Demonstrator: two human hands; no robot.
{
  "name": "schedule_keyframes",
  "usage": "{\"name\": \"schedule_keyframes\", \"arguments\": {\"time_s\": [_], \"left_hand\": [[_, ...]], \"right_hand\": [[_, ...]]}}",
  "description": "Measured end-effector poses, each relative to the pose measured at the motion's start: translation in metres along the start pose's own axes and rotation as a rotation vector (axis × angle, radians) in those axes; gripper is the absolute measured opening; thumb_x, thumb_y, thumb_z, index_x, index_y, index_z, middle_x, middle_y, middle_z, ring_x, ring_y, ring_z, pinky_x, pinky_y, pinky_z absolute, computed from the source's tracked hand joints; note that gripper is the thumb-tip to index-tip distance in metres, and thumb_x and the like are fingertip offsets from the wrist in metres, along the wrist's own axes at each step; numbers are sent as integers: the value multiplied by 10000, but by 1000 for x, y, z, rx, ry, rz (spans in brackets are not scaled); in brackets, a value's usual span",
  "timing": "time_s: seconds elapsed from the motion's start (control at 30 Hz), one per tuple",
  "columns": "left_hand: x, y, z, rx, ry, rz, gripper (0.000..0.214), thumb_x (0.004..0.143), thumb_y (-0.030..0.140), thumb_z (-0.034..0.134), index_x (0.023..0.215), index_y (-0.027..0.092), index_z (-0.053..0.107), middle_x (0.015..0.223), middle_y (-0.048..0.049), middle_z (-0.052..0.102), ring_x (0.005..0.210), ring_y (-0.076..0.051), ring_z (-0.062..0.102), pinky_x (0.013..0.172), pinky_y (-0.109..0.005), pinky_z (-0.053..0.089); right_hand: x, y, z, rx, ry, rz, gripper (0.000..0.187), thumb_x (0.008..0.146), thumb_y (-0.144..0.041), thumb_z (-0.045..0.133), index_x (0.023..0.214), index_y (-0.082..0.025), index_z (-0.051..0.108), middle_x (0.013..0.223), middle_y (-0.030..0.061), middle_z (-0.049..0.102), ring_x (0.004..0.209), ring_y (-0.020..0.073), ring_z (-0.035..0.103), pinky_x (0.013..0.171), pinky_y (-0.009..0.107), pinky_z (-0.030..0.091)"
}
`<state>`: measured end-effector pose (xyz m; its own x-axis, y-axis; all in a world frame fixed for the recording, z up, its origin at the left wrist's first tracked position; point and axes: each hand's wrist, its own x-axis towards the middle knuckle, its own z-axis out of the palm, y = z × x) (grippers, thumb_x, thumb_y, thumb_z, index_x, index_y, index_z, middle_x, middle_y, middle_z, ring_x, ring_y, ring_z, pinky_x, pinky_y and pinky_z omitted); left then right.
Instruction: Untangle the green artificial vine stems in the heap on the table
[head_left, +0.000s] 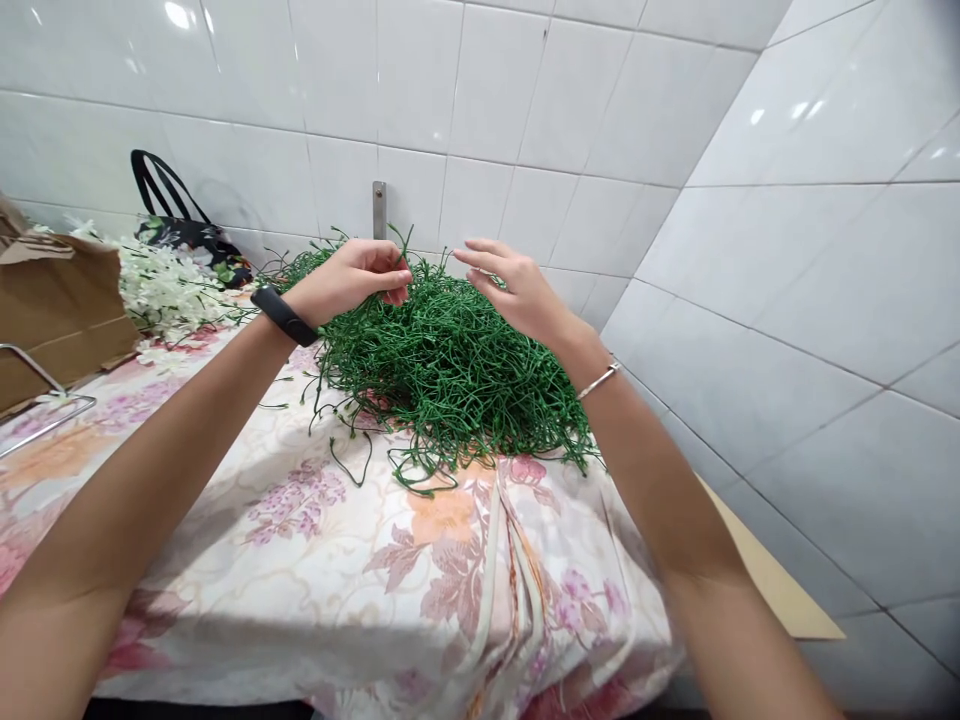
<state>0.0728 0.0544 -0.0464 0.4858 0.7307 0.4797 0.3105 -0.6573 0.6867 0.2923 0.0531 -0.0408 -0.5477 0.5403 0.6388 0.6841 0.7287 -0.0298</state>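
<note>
So there's a big tangled heap of green stems (450, 370) sitting at the far right end of the bench (300, 560), right up near the tiled wall, with a few loose strands trailing toward the near edge. The bench has a flowery cloth over it.

The left hand (349, 280) is at the top left of the heap with its fingers (390, 272) pinched together on a strand or two of the green stems. It has a black band (283, 315) on the wrist. The right hand (517, 290) hovers just over the top right of the heap, fingers (480, 250) apart and loosely curved, not gripping anything. Thin silver bracelet (600, 380) on that wrist.

Over at the far left of the bench there's a bunch of white flowers (165, 285), a black bag (187, 235) behind them against the wall, and a brown cardboard box (60, 300) at the left edge.
</note>
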Motion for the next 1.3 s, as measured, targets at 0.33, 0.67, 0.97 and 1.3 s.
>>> {"name": "schedule_keyframes", "arguments": {"time_s": [0.33, 0.67, 0.97, 1.3], "left_hand": [[-14, 32, 34, 142, 100, 196, 135, 791, 222, 499, 883, 128, 468, 745, -43, 602, 706, -128, 595, 585, -240, 480], [-11, 32, 27, 96, 123, 160, 98, 821, 212, 451, 865, 129, 479, 722, -39, 607, 702, -125, 607, 623, -248, 490], [-2, -1, 4, -2, 113, 14, 133, 795, 268, 486, 833, 141, 483, 762, -87, 634, 524, -86, 545, 548, -266, 459], [-3, -1, 1, -17, 98, 24, 250, 864, 293, 344, 883, 119, 522, 777, -97, 637, 698, -117, 594, 672, -263, 460]], "right_hand": [[-1, -45, -8, 114, -182, 0, 276, 769, -405, 502, 707, -144, 568, 600, -9, 527, 584, 71, 441, 566, 223, 334], [-2, -47, -7, 36, -132, -20, 305, 866, -360, 327, 811, -162, 552, 662, 5, 545, 618, 81, 478, 623, 230, 330], [-4, -20, -10, 117, -33, 66, 352, 875, -382, 295, 833, -142, 548, 623, 10, 534, 576, 68, 492, 601, 227, 370], [-4, -6, -2, 309, -3, 165, 286, 846, -377, 355, 877, -140, 513, 615, 4, 567, 510, 52, 502, 557, 208, 411]]}}
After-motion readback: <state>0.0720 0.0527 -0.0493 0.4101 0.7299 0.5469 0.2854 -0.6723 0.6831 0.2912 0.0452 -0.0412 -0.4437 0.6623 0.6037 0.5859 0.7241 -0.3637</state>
